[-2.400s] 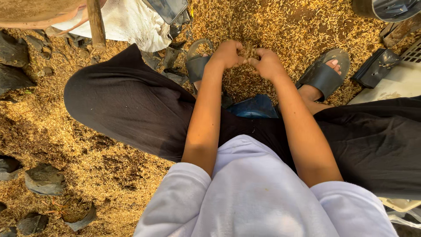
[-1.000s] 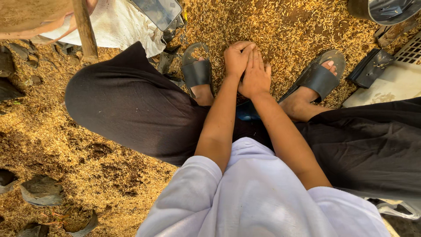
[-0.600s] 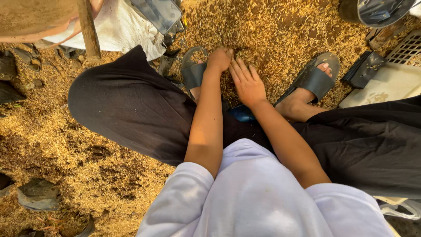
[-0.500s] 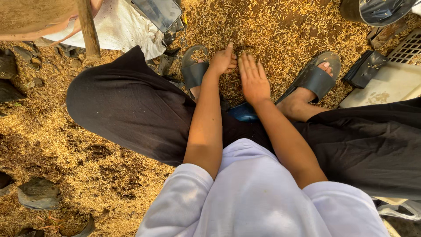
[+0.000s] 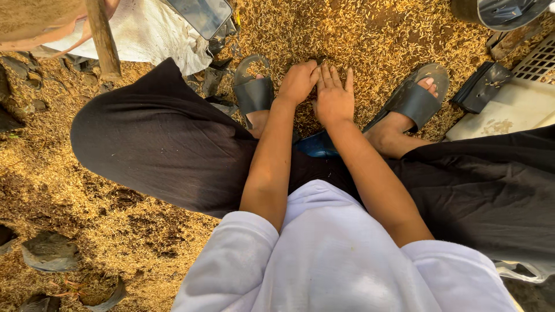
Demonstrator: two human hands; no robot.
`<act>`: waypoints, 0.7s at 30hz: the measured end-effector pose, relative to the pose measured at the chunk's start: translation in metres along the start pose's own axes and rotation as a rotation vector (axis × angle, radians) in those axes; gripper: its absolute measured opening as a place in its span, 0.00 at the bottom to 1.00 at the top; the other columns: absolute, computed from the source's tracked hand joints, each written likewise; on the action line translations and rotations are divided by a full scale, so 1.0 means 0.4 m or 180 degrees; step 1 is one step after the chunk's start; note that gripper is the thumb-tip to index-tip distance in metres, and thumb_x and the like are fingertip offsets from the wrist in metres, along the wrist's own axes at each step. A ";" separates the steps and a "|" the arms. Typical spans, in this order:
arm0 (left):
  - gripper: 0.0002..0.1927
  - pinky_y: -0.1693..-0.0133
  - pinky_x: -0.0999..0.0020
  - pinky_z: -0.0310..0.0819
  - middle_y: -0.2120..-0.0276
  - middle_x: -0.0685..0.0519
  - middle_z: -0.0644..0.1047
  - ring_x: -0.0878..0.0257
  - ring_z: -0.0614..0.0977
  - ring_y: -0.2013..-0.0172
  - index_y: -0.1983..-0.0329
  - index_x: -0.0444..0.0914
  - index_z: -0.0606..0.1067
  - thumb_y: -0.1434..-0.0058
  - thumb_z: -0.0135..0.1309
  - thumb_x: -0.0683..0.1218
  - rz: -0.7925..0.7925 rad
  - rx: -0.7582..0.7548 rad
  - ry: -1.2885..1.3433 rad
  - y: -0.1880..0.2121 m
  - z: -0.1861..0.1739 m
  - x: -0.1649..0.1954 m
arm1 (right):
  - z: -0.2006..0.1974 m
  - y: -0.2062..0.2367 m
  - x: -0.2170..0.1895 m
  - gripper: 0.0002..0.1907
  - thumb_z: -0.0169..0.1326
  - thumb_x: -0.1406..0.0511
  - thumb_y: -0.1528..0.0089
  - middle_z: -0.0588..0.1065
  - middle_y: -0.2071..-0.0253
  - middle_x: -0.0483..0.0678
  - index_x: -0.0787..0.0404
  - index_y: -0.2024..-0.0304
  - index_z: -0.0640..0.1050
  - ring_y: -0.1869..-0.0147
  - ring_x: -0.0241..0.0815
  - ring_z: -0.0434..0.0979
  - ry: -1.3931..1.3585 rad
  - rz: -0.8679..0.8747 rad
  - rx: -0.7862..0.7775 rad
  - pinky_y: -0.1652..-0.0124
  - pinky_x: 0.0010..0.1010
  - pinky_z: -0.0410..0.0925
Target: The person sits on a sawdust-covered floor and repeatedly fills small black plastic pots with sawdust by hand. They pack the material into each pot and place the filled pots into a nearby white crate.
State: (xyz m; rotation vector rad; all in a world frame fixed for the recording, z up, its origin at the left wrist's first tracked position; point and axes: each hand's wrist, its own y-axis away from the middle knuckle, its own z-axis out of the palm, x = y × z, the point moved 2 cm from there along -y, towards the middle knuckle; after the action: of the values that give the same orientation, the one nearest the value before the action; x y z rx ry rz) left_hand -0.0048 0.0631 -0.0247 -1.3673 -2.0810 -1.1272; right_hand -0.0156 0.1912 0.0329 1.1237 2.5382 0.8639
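Note:
I look down over my white shirt and black trousers at a floor thick with golden rice husk (image 5: 347, 34). My left hand (image 5: 298, 81) is curled with its fingers dug into the husk between my feet. Beside it, my right hand (image 5: 334, 95) lies flat on the husk, fingers stretched forward and close together. The two hands touch at the knuckles. Whether the left hand holds husk is hidden by its curled fingers. A blue object (image 5: 317, 144) shows just behind my wrists.
My feet wear dark slide sandals, left (image 5: 254, 89) and right (image 5: 416, 98). A wooden post (image 5: 104, 37) and white sack (image 5: 150, 34) stand at upper left. A black pouch (image 5: 483, 86) and pale board (image 5: 509, 112) lie right. Flat stones (image 5: 49, 251) dot the lower left.
My hands were cupped together over the husk, then pressed side by side; now they have spread slightly and lowered onto the husk, the right one flattening out.

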 end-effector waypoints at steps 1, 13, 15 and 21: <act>0.14 0.59 0.48 0.74 0.64 0.39 0.80 0.40 0.81 0.63 0.64 0.34 0.74 0.32 0.48 0.50 0.0052 0.0082 0.0056 0.002 -0.004 0.005 | -0.003 -0.005 -0.012 0.40 0.46 0.55 0.33 0.45 0.19 0.43 0.56 0.23 0.49 0.17 0.42 0.39 0.0254 -0.0024 -0.0123 0.26 0.54 0.30; 0.20 0.40 0.56 0.66 0.44 0.45 0.77 0.50 0.77 0.43 0.41 0.40 0.75 0.31 0.40 0.48 -0.0403 0.0603 0.1404 -0.022 -0.053 0.056 | 0.037 -0.042 0.151 0.31 0.56 0.57 0.26 0.74 0.43 0.65 0.79 0.33 0.71 0.41 0.52 0.77 -0.6391 0.0363 0.2363 0.30 0.47 0.75; 0.23 0.33 0.58 0.60 0.35 0.46 0.73 0.51 0.71 0.34 0.36 0.41 0.73 0.29 0.36 0.49 -0.0009 0.0413 0.1676 -0.019 -0.037 0.051 | 0.058 -0.040 0.123 0.32 0.54 0.54 0.31 0.73 0.45 0.59 0.72 0.35 0.66 0.47 0.47 0.77 -0.5805 0.1571 0.0771 0.43 0.42 0.75; 0.27 0.34 0.56 0.61 0.33 0.44 0.70 0.48 0.70 0.33 0.33 0.42 0.71 0.26 0.31 0.56 -0.0331 0.0011 0.1051 -0.006 -0.019 0.039 | 0.062 -0.030 0.019 0.36 0.63 0.59 0.36 0.74 0.45 0.60 0.72 0.37 0.61 0.45 0.49 0.77 -0.5126 0.1830 0.0480 0.49 0.36 0.71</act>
State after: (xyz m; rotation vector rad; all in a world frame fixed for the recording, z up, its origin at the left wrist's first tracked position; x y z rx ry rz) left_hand -0.0143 0.0653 -0.0104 -1.0005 -1.9282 -1.2924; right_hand -0.0172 0.2009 0.0060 1.6002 0.9447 -0.2503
